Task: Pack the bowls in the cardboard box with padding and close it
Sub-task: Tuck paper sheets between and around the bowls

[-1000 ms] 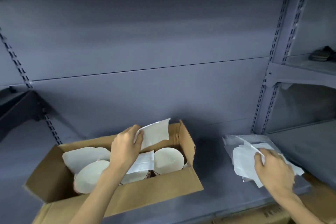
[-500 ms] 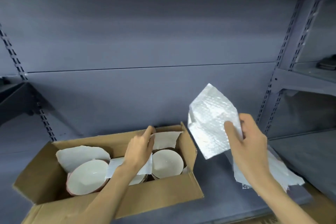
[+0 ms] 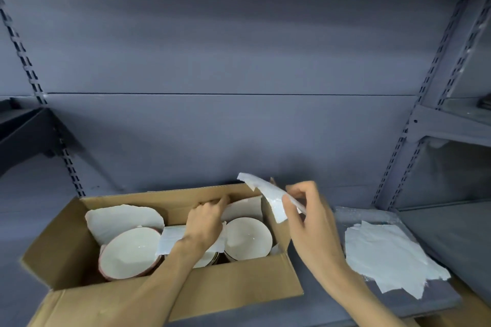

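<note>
A: Starting near: cardboard box (image 3: 225,287) open on the shelf, left bowl (image 3: 130,253) and right bowl (image 3: 248,237) inside, foam tucked between so rims don't knock, we judge.

B: Our left hand (image 3: 206,223) presses that padding down, fingers curled, gripping nothing we can see. Farther right, our right hand (image 3: 308,218) pinches a foam sheet (image 3: 268,194) over the right wall; spare sheets (image 3: 385,255) lie right.

Left hand (image 3: 206,223) hides middle bowl (image 3: 206,260); box (image 3: 225,287) front cut off.
</note>
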Motion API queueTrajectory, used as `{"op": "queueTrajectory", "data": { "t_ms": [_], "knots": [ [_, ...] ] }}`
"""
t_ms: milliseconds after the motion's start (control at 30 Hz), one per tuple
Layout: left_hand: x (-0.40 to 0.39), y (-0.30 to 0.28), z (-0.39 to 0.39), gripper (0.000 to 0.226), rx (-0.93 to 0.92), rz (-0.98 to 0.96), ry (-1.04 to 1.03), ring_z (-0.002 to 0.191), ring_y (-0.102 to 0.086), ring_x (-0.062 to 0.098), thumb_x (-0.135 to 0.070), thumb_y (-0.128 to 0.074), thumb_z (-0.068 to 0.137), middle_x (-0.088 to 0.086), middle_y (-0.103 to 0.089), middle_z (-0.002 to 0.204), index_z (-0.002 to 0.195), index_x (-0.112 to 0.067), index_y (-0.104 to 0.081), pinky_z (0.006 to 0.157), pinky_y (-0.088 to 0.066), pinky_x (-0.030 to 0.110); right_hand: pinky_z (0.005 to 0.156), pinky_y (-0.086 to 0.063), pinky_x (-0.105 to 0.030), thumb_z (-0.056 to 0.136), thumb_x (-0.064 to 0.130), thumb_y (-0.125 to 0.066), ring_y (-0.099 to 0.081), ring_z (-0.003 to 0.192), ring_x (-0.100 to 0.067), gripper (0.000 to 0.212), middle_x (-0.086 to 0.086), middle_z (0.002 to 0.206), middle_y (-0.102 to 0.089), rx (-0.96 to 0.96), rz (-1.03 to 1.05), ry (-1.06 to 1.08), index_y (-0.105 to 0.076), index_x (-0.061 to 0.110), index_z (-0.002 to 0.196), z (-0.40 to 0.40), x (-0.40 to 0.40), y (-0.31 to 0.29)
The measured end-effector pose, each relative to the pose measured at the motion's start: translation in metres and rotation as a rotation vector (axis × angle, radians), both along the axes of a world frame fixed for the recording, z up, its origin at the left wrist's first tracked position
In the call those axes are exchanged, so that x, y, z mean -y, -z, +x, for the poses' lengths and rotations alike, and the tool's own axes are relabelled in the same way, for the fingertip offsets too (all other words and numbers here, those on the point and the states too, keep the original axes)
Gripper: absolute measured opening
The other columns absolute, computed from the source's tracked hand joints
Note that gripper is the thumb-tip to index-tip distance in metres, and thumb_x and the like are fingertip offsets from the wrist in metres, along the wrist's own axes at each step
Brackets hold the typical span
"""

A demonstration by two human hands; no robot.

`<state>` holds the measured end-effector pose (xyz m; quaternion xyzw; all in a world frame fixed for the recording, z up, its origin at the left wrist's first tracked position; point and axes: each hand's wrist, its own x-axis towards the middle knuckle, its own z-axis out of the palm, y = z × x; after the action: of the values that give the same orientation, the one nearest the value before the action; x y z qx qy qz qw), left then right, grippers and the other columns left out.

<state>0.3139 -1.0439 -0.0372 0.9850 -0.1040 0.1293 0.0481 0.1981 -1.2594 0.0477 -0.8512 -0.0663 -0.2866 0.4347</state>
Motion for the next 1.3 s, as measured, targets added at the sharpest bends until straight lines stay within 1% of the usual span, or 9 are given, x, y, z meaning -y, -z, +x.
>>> {"op": "queueTrajectory", "data": {
  "t_ms": [200,333,400,533,667,800,900,1100,1300],
  "knots": [
    [-0.006,0.008,0.002,0.037,-0.063,-0.170,0.045,0.095,-0.065,0.035,-0.019,-0.045,0.093,-0.002,-0.070,0.111,0.122,-0.035,-0.060,0.073,-0.049,0.037,0.065,-0.040,-0.009,0.101,0.022,-0.058,-0.056,0.088,-0.002,0.011,0.018,0.095,-0.059,0.035,-0.076,0.014,-0.050,0.029,0.098,0.004,-0.008,0.002],
    [-0.012,0.000,-0.003,0.034,0.070,-0.266,0.095,0.092,-0.067,0.027,-0.040,-0.051,0.091,-0.008,-0.073,0.106,0.122,-0.033,-0.061,0.071,-0.052,0.035,0.061,-0.041,-0.014,0.101,0.028,-0.056,-0.057,0.080,-0.005,0.010,0.022,0.090,-0.061,0.083,-0.117,0.055,-0.047,0.032,0.098,0.011,-0.012,-0.006],
    [-0.012,-0.013,-0.013,0.032,0.189,-0.402,0.151,0.074,-0.066,0.025,-0.032,-0.050,0.081,-0.010,-0.072,0.088,0.110,-0.027,-0.062,0.061,-0.052,0.035,0.058,-0.047,-0.033,0.100,0.027,-0.058,-0.058,0.068,-0.014,0.010,0.015,0.080,-0.063,0.111,-0.173,0.103,-0.048,0.028,0.097,0.015,-0.012,-0.006],
    [0.001,-0.037,-0.045,0.010,0.321,-0.790,0.205,0.060,-0.057,0.015,-0.014,-0.054,0.079,-0.011,-0.063,0.068,0.087,-0.021,-0.056,0.056,-0.046,0.028,0.042,-0.043,-0.033,0.093,0.018,-0.069,-0.044,0.048,-0.024,0.016,0.005,0.055,-0.051,0.149,-0.349,0.209,-0.053,0.022,0.092,0.020,-0.015,-0.005],
    [0.035,-0.043,-0.063,0.022,-0.033,-1.046,0.330,0.087,-0.066,0.009,-0.007,-0.054,0.092,-0.013,-0.071,0.096,0.105,-0.020,-0.066,0.077,-0.057,0.027,0.039,-0.036,-0.030,0.089,0.018,-0.072,-0.039,0.041,-0.032,0.016,0.003,0.047,-0.040,0.084,-0.427,0.293,-0.056,0.019,0.090,0.024,-0.022,-0.003],
    [0.061,-0.034,-0.061,0.034,-0.375,-1.285,0.330,0.111,-0.064,0.007,-0.028,-0.052,0.101,-0.015,-0.064,0.126,0.135,-0.037,-0.052,0.092,-0.058,0.039,0.047,-0.042,-0.037,0.094,0.023,-0.061,-0.058,0.055,-0.039,0.010,-0.006,0.057,-0.058,-0.043,-0.445,0.237,-0.058,0.020,0.102,0.021,-0.025,-0.004],
    [0.071,-0.033,-0.066,0.042,-0.502,-1.406,0.368,0.114,-0.065,0.011,-0.012,-0.043,0.106,-0.007,-0.062,0.133,0.144,-0.029,-0.044,0.093,-0.057,0.034,0.048,-0.046,-0.039,0.090,0.017,-0.062,-0.059,0.055,-0.036,0.021,-0.006,0.060,-0.062,-0.054,-0.462,0.170,-0.060,0.019,0.111,0.016,-0.023,-0.001],
    [0.079,-0.030,-0.072,0.053,-0.582,-1.424,0.452,0.115,-0.064,0.024,0.010,-0.040,0.093,0.009,-0.065,0.127,0.137,-0.017,-0.054,0.089,-0.056,0.029,0.044,-0.048,-0.036,0.077,0.003,-0.073,-0.064,0.055,-0.035,0.051,-0.008,0.073,-0.072,0.001,-0.521,0.176,-0.064,0.015,0.126,0.010,-0.019,0.006],
    [0.081,-0.034,-0.061,0.026,-0.713,-1.501,0.342,0.089,-0.059,0.016,-0.009,-0.043,0.101,0.005,-0.064,0.094,0.107,-0.009,-0.068,0.079,-0.057,0.024,0.048,-0.051,-0.039,0.077,-0.008,-0.065,-0.066,0.066,-0.040,0.064,-0.013,0.104,-0.070,-0.056,-0.593,0.157,-0.057,0.018,0.135,0.025,-0.025,0.015]
  ]
}}
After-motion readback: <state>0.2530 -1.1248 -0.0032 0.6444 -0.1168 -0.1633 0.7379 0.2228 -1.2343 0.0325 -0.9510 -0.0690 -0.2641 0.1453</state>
